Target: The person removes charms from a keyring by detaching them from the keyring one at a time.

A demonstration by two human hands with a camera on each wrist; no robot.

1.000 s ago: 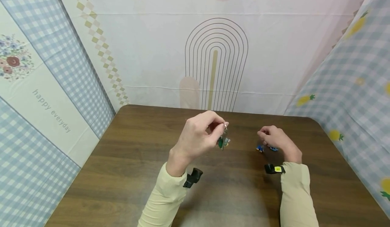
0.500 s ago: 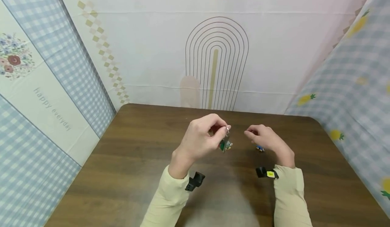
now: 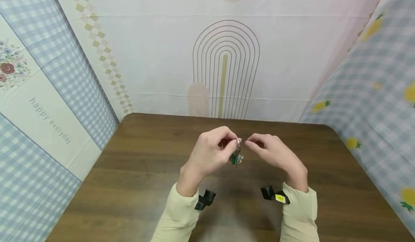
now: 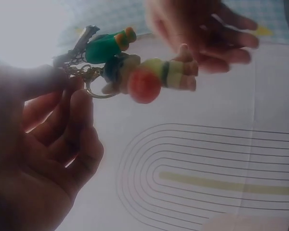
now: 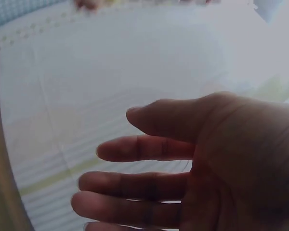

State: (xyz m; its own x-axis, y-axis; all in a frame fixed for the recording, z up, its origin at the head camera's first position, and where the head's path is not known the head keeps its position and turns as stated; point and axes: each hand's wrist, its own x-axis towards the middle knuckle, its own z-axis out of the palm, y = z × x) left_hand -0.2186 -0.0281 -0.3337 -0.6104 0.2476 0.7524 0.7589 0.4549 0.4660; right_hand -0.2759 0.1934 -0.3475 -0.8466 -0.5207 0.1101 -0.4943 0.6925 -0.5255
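Note:
My left hand (image 3: 209, 150) pinches the ring of a keychain (image 3: 234, 159) between thumb and forefinger, above the table. From the ring hang small figurine charms: in the left wrist view, one figure carries a red ball (image 4: 144, 86), and beside it is a green figure (image 4: 103, 49) with orange feet. A dark metal piece of unclear kind hangs with them. My right hand (image 3: 275, 152) is just to the right of the keychain, apart from it. Its fingers are loosely bent in the right wrist view, with nothing between them. The small blue items seen earlier are hidden from view.
Brown wooden table (image 3: 136, 198) under both hands. A white patterned cloth (image 3: 155, 54) hangs behind it, and blue checked cloths hang at the left and right sides. Each wrist wears a black camera strap.
My right hand has moved left from over the small blue items on the table to near the keychain. My left hand has stayed nearly in place, still pinching the ring.

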